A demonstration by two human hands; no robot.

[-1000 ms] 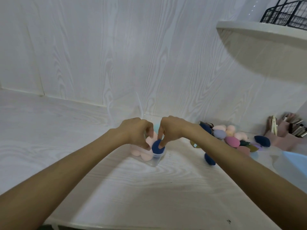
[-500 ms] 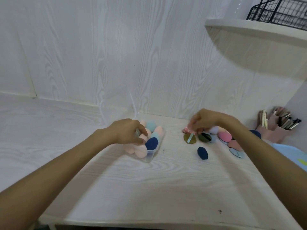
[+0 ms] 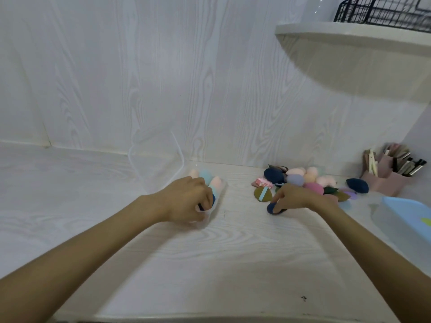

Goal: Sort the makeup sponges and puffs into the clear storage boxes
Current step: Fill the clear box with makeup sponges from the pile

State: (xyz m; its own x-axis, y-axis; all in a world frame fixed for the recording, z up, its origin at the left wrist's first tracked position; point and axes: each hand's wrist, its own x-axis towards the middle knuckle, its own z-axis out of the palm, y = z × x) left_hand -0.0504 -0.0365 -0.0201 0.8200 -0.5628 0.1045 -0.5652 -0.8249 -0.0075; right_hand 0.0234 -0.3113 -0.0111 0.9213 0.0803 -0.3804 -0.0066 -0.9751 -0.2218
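- The clear storage box sits on the white table, left of centre, its raised lid standing open behind it. Pink, peach and pale blue sponges fill its far end.
- The left hand rests on the near end of that box, fingers curled down over a navy sponge that shows only as a dark sliver under the knuckles. It seems to press or steady the piece; whether it truly pinches it, I cannot tell.
- A loose navy sponge lies alone on the table, between the box and the pile. It is small, rounded, matte and looks soft, so it should squash a little under the fingers.
- The right hand pinches that sponge, thumb and fingertips curled round it from above, the sponge apparently touching the table.
- The step in hand, as I judge it, is a pick-up: one more navy piece for the box on the left.
- The next move calls for lifting it, carrying it left, and fitting it into a box that already looks crowded.
- The unsorted pile lies just behind the right hand: navy, lilac, peach and magenta sponges, plus flat olive puffs.
- Far right stand a pink brush holder and a box with a blue lid.
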